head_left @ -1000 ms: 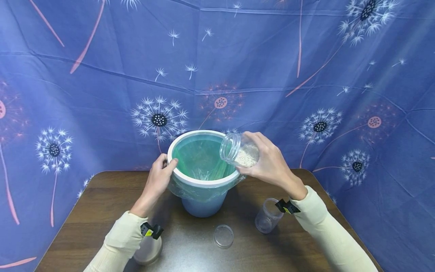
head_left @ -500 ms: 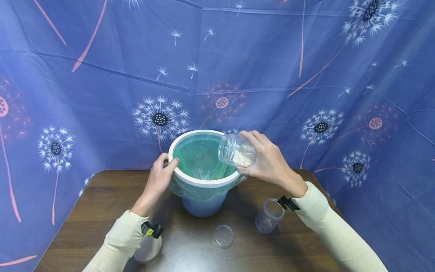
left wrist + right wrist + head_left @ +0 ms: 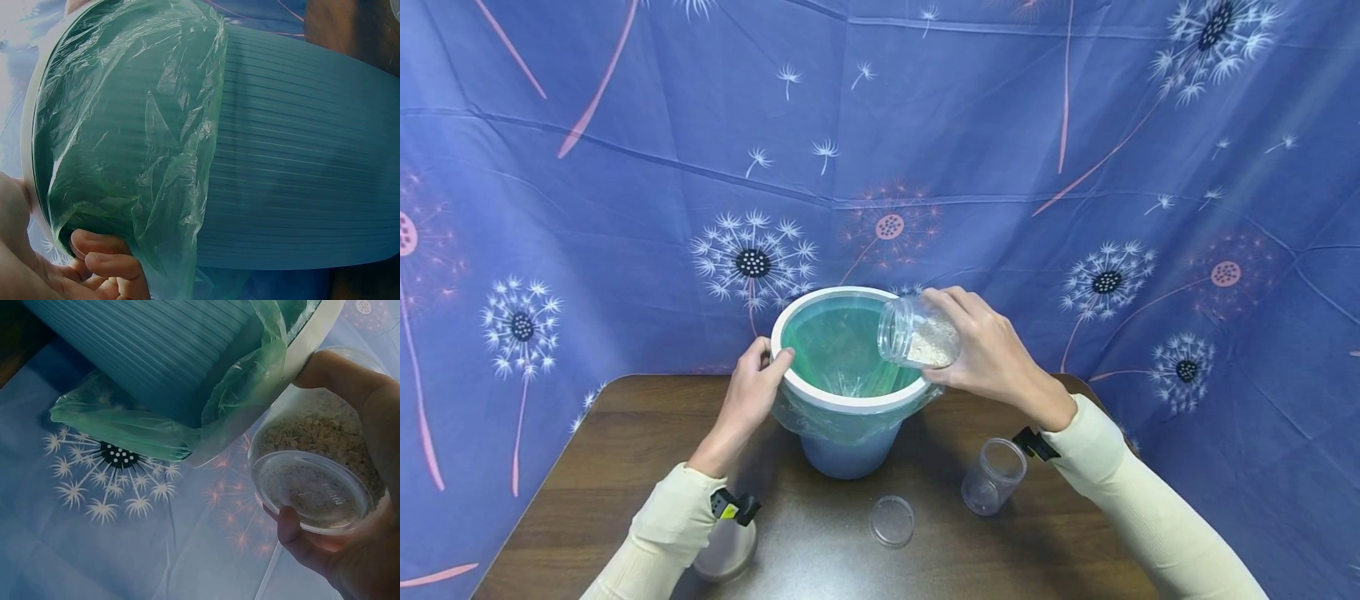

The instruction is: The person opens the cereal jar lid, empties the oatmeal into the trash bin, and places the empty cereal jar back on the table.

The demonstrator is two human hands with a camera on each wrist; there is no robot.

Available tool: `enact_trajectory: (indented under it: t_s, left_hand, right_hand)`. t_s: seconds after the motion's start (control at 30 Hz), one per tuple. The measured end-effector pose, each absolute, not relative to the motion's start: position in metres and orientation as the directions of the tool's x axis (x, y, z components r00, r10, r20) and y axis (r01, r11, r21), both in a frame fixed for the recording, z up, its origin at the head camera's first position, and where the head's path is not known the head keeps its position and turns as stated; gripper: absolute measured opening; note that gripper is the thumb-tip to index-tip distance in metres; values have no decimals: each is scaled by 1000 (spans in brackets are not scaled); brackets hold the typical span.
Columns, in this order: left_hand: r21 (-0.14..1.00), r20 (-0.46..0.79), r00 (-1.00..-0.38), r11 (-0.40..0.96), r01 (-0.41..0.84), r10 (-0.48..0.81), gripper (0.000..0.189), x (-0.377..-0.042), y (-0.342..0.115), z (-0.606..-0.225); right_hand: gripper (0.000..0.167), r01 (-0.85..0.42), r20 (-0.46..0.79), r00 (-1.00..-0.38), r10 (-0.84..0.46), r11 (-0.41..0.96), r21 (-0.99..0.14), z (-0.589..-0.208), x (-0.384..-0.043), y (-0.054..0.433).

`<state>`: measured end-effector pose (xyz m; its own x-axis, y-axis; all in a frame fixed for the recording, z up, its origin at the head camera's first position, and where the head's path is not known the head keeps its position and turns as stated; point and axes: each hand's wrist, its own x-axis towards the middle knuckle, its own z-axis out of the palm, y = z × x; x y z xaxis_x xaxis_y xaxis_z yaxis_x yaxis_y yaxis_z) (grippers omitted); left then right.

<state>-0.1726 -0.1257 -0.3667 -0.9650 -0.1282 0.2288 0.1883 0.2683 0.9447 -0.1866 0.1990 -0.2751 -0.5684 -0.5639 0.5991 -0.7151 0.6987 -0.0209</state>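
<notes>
A blue ribbed trash bin (image 3: 850, 450) with a white rim stands on the table, lined with a thin green plastic bag (image 3: 156, 125) folded over its outside. My left hand (image 3: 751, 387) grips the rim at the left side, thumb on top, fingers curled underneath against the bag. In my right hand (image 3: 992, 358) is a clear plastic jar (image 3: 921, 333), tilted nearly on its side with its mouth over the bin's right rim. Pale flaky bits (image 3: 312, 431) lie inside the jar. Its round base faces the right wrist camera.
On the wooden table (image 3: 820, 550) a second clear jar (image 3: 994, 477) stands open-topped at the right. A clear round lid (image 3: 892, 522) lies in front of the bin. A pale round lid-like disc (image 3: 727, 550) is partly behind the left sleeve. Blue dandelion-print cloth (image 3: 970, 125) hangs behind.
The right hand has shifted slightly left with the jar, bringing its mouth farther over the bin. The left hand keeps its grip on the rim.
</notes>
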Motion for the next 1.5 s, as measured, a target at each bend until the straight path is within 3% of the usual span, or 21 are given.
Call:
enact_trajectory:
  t_s: [1.5]
  left_hand:
    - [945,226,-964,270,183,-138,20,-173,-125,-367]
  right_hand:
    - [108,-745,531,-488,-693,648,160,-262,-189,189]
